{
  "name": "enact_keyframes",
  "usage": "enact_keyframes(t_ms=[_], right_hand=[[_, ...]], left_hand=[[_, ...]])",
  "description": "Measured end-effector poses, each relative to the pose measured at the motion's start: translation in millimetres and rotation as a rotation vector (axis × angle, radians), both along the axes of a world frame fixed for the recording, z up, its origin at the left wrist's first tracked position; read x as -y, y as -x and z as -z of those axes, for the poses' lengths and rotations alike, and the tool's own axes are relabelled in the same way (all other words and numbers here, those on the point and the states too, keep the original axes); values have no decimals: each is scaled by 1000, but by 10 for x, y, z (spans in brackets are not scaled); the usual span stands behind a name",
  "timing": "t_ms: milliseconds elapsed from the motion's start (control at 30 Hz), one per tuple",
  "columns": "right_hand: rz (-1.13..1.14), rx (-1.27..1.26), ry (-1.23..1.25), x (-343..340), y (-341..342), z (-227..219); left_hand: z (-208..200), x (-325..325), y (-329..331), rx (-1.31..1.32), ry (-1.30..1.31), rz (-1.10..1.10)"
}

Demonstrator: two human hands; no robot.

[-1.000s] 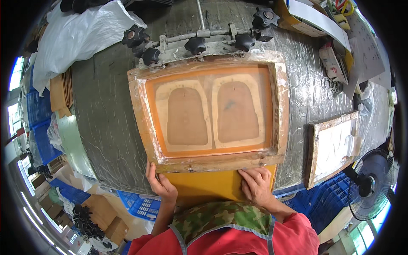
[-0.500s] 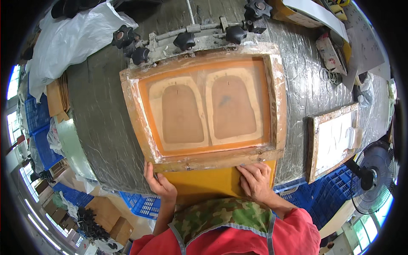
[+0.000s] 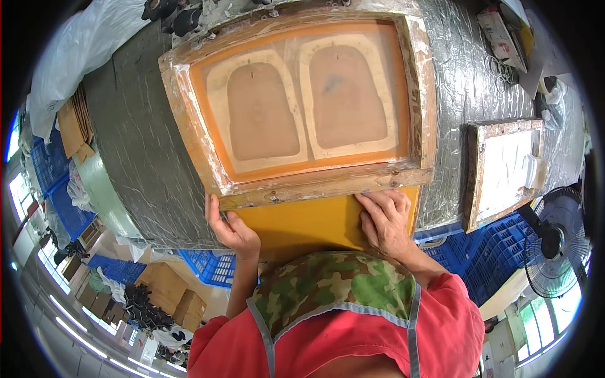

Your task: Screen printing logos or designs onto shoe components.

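A wooden screen printing frame (image 3: 328, 183) lies in front of me, its orange-edged mesh (image 3: 265, 113) showing two pale arch-shaped outlines side by side. Beneath its near rail a yellow board (image 3: 305, 230) sticks out toward me. My left hand (image 3: 236, 233) is at the near left corner, fingers against the wood and thumb by the rail's lower edge. Farther right, my right hand (image 3: 387, 220) has its bent fingers closed at the same rail, over the yellow board. The fingertips of both hands are partly hidden at the rail.
Black-knobbed clamps (image 3: 183, 22) stand along the frame's far side. A smaller wooden frame (image 3: 472, 176) lies on the right, near a black fan (image 3: 554, 242) and blue crates (image 3: 495, 258). White plastic sheeting (image 3: 82, 57) covers the far left of the table (image 3: 138, 138).
The view has shifted, so frame, table and hands all sit higher in the picture. Both hands keep their places at the near rail.
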State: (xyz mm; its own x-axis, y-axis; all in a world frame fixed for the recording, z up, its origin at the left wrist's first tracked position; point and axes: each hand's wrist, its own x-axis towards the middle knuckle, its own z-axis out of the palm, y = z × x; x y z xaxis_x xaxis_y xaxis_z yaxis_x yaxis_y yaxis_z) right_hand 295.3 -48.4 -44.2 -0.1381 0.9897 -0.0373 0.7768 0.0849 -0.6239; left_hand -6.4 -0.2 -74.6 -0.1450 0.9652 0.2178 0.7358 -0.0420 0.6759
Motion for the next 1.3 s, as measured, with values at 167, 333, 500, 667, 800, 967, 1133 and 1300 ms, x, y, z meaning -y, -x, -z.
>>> enact_keyframes(t_ms=[167, 333, 500, 667, 800, 967, 1133, 1300], right_hand=[[11, 18, -23, -1, 12, 20], [23, 11, -52, -20, 28, -34], [42, 25, -95, 13, 27, 6], [-11, 34, -49, 127, 33, 79], [-63, 136, -13, 74, 42, 58], [-152, 182, 20, -57, 68, 31], [-206, 126, 100, -98, 100, 53], [-210, 154, 68, -167, 124, 15]], left_hand=[[-5, 1, 24, -13, 35, 32], [-24, 3, 13, 25, 4, -13], [11, 50, 61, 7, 11, 53], [24, 82, 70, 99, -51, 50], [40, 118, 112, 44, -28, 54], [24, 84, 92, 58, -60, 66], [27, 88, 100, 54, -76, 85], [71, 115, 132, 82, -77, 92]])
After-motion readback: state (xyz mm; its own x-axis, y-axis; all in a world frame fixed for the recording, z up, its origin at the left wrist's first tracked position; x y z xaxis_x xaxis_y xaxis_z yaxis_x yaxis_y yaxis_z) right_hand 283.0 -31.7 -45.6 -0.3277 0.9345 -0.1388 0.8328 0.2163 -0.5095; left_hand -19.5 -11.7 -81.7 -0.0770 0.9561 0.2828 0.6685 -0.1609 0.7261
